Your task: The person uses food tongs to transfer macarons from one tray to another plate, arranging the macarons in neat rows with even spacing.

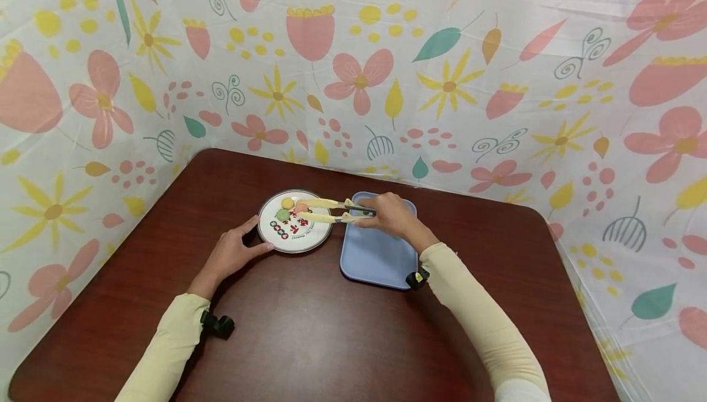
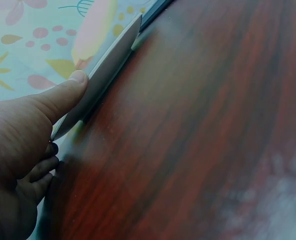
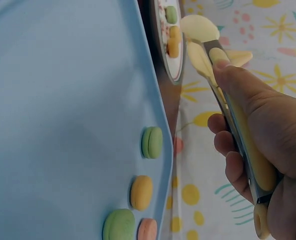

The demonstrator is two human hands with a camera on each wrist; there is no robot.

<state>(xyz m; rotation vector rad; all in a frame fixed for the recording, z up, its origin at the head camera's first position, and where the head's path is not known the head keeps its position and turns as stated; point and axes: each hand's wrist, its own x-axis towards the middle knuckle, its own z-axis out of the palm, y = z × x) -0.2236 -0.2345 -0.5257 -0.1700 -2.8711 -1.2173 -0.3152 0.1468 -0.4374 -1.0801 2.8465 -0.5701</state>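
My left hand (image 1: 232,251) holds the near-left rim of a round white plate (image 1: 301,243), its thumb over the edge in the left wrist view. On the plate lie a yellow macaron (image 1: 288,204), a green macaron (image 1: 283,215) and a pink macaron (image 1: 301,207). My right hand (image 1: 389,213) grips yellow-and-steel tongs (image 1: 320,218), their tips over the plate about the pink macaron. Whether the tips pinch it is unclear. Under the right hand lies a blue tray (image 1: 378,261). The right wrist view shows green macarons (image 3: 151,142), an orange macaron (image 3: 141,192) and a pink one on it.
Plate and tray stand side by side on a dark red-brown table (image 1: 309,340), near its back edge. A flower-printed curtain (image 1: 359,83) hangs behind and along the sides. Each wrist carries a small black camera.
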